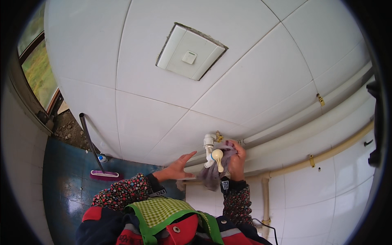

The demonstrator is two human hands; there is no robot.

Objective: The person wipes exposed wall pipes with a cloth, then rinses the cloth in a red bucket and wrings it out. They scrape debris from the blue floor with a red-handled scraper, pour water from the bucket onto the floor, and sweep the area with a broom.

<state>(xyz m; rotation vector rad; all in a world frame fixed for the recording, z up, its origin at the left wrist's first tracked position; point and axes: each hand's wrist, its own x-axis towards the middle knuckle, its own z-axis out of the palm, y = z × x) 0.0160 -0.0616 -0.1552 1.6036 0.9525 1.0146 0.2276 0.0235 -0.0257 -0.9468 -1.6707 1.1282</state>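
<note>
A white plastic tap (209,141) with a cream lever handle (218,157) sticks out from the tiled wall. My right hand (237,159) is closed on a greyish-purple cloth (212,175), pressing it against the right side of the tap. The cloth hangs down below and behind the tap's handle. To the left of the tap, my left hand (177,168) is held in the air, fingers stretched and apart, with nothing in it. Patterned floral sleeves cover both forearms.
White pipes (281,139) run along the wall to the right, with a yellowish pipe (326,155) below. A switch plate (192,52) sits on the wall above. On the blue floor at left stand a purple broom (105,174) and a small white-and-blue bottle (102,159). A window (38,73) is far left.
</note>
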